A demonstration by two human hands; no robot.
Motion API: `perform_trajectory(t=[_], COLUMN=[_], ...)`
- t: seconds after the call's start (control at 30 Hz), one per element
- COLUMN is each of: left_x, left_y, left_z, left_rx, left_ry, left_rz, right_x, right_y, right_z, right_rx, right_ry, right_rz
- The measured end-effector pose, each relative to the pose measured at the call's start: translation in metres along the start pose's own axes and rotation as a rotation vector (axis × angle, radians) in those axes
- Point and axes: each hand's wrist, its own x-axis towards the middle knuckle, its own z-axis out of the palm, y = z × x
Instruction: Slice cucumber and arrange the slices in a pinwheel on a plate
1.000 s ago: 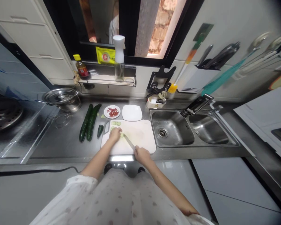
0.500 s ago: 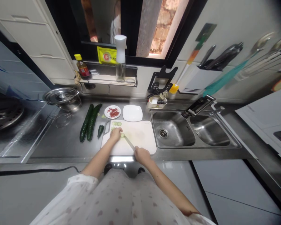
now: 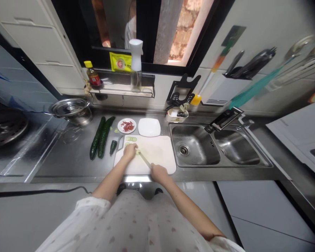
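Note:
My right hand (image 3: pixel 159 173) grips a knife (image 3: pixel 145 160) by its handle, the blade pointing up and left across the white cutting board (image 3: pixel 157 166). By the knife's tip lies a pale green cucumber slice (image 3: pixel 138 152). My left hand (image 3: pixel 130 151) rests at the left of the board with its fingers drawn together next to that slice; whatever they hold is hidden. Several cut cucumber slices (image 3: pixel 131 139) lie near the board's upper left corner, others partly covered by my left hand. A short cucumber piece (image 3: pixel 113 147) sits on the counter just left of the board.
Two whole cucumbers (image 3: pixel 102 140) lie left of the board. Behind it stand a small plate of chopped red bits (image 3: pixel 127 126) and a white dish (image 3: pixel 149 127). A double sink (image 3: pixel 195 145) is at right, a lidded steel pot (image 3: pixel 73 110) at back left.

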Motion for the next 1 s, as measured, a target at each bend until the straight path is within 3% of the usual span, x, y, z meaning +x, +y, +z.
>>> perform_trajectory(t=[0.73,1.0], left_x=[0.002,0.002], left_y=[-0.001,0.0], left_z=[0.001,0.001], left_rx=[-0.002,-0.019], left_ry=[0.011,0.018], left_rz=[-0.001,-0.005], right_x=[0.01,0.005], right_y=[-0.002,0.002], right_z=[0.001,0.004], right_rx=[-0.016,-0.005], right_ry=[0.06,0.012], right_rz=[-0.031,-0.01])
